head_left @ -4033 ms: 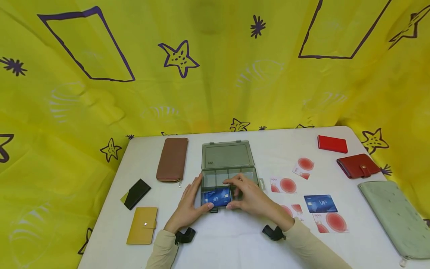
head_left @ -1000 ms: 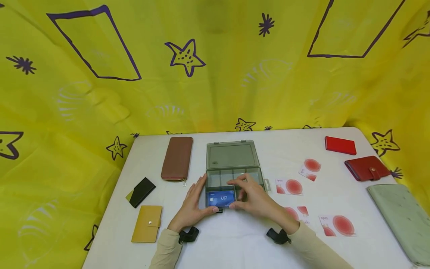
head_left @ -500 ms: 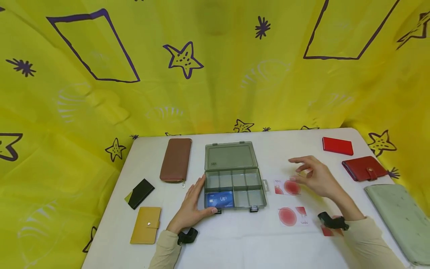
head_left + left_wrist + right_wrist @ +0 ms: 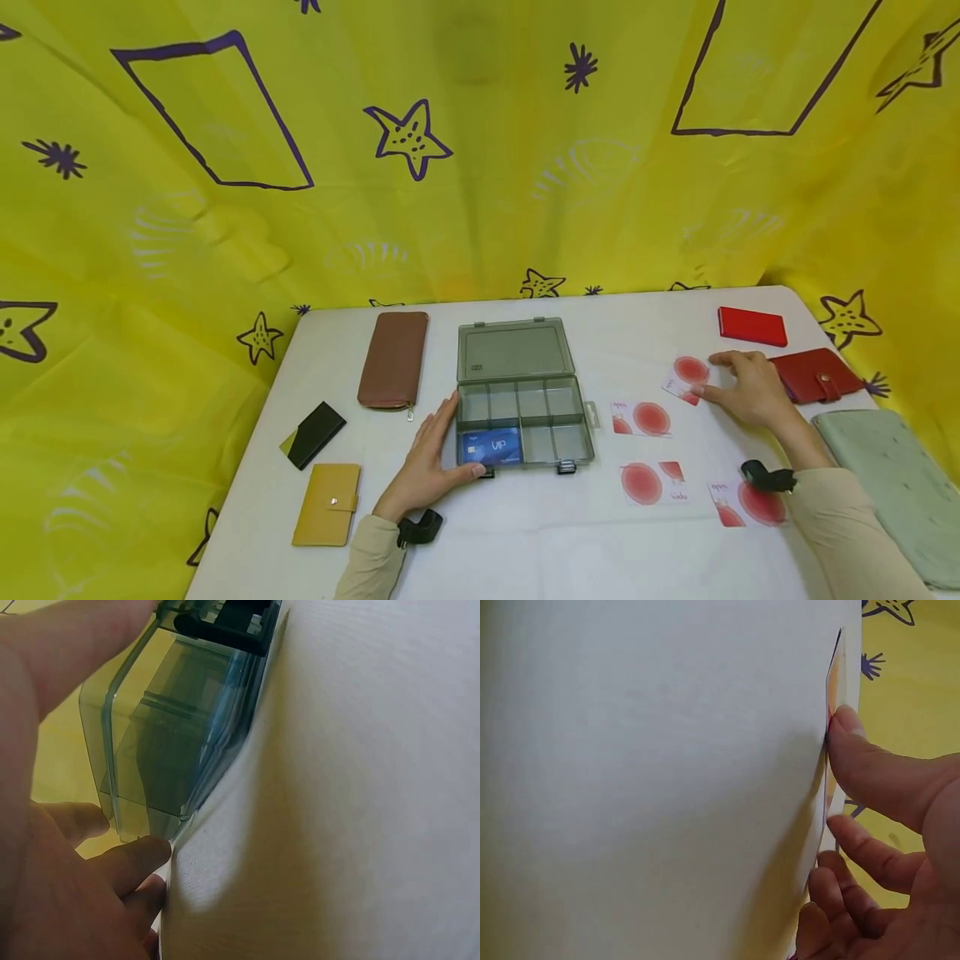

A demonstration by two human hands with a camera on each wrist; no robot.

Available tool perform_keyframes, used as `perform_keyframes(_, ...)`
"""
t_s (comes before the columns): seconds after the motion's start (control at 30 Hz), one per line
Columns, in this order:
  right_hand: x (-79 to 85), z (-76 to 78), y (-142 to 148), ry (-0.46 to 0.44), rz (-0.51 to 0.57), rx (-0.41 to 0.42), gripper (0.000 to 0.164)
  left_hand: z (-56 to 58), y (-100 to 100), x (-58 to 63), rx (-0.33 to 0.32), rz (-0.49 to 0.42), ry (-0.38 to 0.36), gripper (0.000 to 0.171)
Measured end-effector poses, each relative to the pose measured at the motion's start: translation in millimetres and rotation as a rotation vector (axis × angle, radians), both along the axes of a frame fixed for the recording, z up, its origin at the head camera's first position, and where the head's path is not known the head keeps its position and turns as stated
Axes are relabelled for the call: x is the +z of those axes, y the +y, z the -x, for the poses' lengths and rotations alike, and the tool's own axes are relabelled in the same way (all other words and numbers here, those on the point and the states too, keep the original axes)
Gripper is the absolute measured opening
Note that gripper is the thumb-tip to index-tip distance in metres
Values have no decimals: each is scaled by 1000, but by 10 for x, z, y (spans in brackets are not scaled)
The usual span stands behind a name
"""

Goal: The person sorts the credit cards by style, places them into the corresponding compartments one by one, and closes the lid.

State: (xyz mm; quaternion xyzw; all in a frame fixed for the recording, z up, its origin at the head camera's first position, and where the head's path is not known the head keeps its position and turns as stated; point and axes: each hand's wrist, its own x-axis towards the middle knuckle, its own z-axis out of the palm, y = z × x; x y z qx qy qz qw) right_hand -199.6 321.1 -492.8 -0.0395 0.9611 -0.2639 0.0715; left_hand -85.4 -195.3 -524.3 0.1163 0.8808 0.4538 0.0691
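A see-through grey-green organizer box [image 4: 573,442] lies with its lid [image 4: 517,350] back. Its front left compartment contains a blue VIP card [image 4: 491,447]. My left hand [image 4: 426,469] rests along the box's left side, fingers extended; in the left wrist view the fingertips [image 4: 154,853] touch its wall. At right, my right hand [image 4: 753,392] has thumb and index finger at the right edge of a red and white card [image 4: 678,379] on the table. In the right wrist view the thumb [image 4: 855,754] touches the card, seen nearly edge-on.
More red and white cards lie nearby: one right of the box [image 4: 642,418], one below it [image 4: 652,483], one under my right wrist [image 4: 726,504]. At right are a red case [image 4: 752,326], dark red wallet [image 4: 817,373] and green pouch [image 4: 892,483]. Brown [image 4: 392,360] and yellow [image 4: 326,504] wallets lie left.
The blue card at right has left the table; the VIP lettering in the box now faces the other way up. My right hand has moved from the box to the far card; my left stays.
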Motion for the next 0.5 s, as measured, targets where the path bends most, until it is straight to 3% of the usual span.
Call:
perform_keyframes(0.27,102,0,18,-148,-20,13,76,-10,7,10,-3,0,6,116)
perform_keyframes(0.5,176,-46,10,-181,130,62,64,1,4,-5,0,-4,2,116)
